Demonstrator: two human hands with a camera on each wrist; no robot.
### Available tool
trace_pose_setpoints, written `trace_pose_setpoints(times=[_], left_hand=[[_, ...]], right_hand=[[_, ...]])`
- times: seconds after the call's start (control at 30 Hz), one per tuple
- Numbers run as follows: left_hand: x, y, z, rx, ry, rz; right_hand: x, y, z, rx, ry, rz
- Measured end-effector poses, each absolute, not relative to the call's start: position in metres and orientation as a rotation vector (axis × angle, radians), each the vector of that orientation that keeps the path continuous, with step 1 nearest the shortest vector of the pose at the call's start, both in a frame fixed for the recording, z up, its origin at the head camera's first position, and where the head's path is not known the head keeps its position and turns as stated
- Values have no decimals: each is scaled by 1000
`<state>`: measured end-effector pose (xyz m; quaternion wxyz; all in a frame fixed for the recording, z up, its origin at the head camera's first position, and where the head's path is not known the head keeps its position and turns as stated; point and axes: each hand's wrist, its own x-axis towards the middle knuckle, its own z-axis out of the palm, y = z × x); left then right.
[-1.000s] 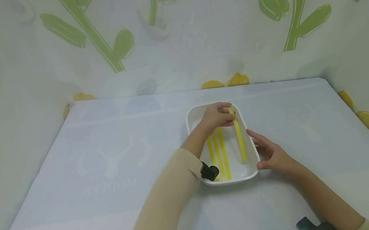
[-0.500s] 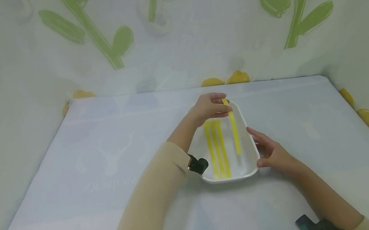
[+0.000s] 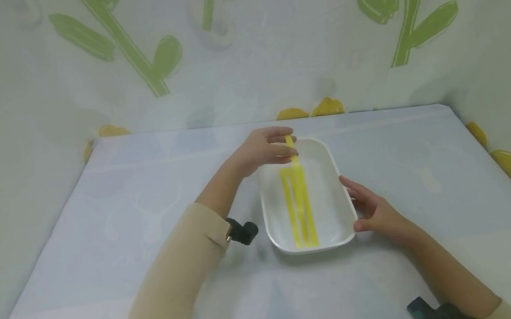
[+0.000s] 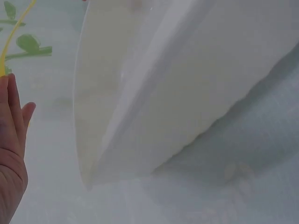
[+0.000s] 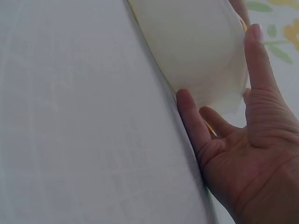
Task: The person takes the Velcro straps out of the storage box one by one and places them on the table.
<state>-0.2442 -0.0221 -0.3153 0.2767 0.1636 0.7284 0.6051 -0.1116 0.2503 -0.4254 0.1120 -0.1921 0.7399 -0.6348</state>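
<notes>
In the head view a white rectangular tray [image 3: 330, 192] with raised walls sits on the table. My left hand [image 3: 261, 150], above its far left corner, pinches the upper end of a yellow strip [image 3: 291, 148]. That strip hangs down over several flat yellow strips [image 3: 291, 215] on the tray floor and overlaps the middle of them. In the left wrist view the strip [image 4: 14, 35] curves away from the fingertips of my left hand [image 4: 11, 158]. My right hand [image 3: 378, 214] rests against the tray's right wall, fingers and thumb apart; the right wrist view shows fingers [image 5: 191, 112] touching its outside.
A pale patterned cloth [image 3: 152, 270] covers the table. Behind it and at the sides stand walls [image 3: 286, 37] with green leaf and yellow flower prints. Dark wrist cameras [image 3: 243, 232] sit on both forearms, the left one just beside the tray.
My left hand has lifted the yellow strip from the tray's right part and carried it leftward over the other strips. My right hand has stayed at the tray's right wall.
</notes>
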Motion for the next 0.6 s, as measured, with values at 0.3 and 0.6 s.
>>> trace_pose_setpoints(times=[0.3, 0.6], left_hand=[[-241, -60, -300, 426, 2161, 1515], [-237, -103, -289, 397, 2173, 1576]], right_hand=[[-110, 251, -427, -541, 2168, -1860], [-110, 251, -427, -551, 2139, -1887]])
